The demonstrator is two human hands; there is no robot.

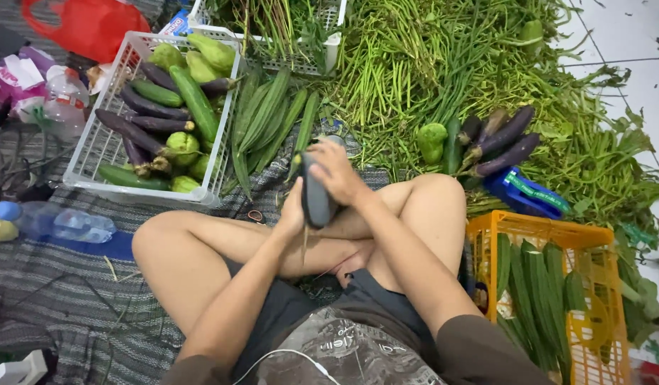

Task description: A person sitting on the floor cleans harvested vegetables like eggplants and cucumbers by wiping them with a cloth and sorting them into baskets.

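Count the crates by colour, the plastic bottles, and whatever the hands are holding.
White crates: 2
Yellow crate: 1
Clear plastic bottles: 2
Dark vegetable, probably an eggplant: 1, held between the left hand and the right hand
Total: 6

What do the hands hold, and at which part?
Both hands grip one dark eggplant: right hand over its upper end, left hand around its lower part.
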